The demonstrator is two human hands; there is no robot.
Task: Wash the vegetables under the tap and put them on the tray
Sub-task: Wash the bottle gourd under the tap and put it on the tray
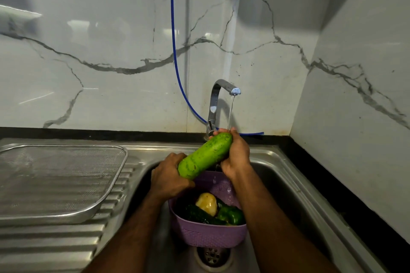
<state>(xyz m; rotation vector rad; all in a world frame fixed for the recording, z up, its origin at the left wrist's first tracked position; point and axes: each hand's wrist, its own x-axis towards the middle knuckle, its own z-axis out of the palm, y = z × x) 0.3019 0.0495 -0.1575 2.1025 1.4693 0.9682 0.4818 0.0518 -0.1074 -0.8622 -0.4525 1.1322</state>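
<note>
Both hands, left hand (169,176) and right hand (236,153), grip a smooth green gourd (205,157) under the tap (218,101) (water running); perforated purple basket (209,231) at six o'clock, mesh tray (111,193) at nine.

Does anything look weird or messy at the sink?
Not really. One odd bit: a blue hose dangles down the marble wall behind the tap. Otherwise both hands grip the green gourd under running water, above the purple basket, and the mesh tray waits.

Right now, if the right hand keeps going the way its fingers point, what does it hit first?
Probably the tap: the right hand, gripping the gourd, points up toward the tap's base and the back wall. Depth is unclear, so contact order is uncertain.
</note>
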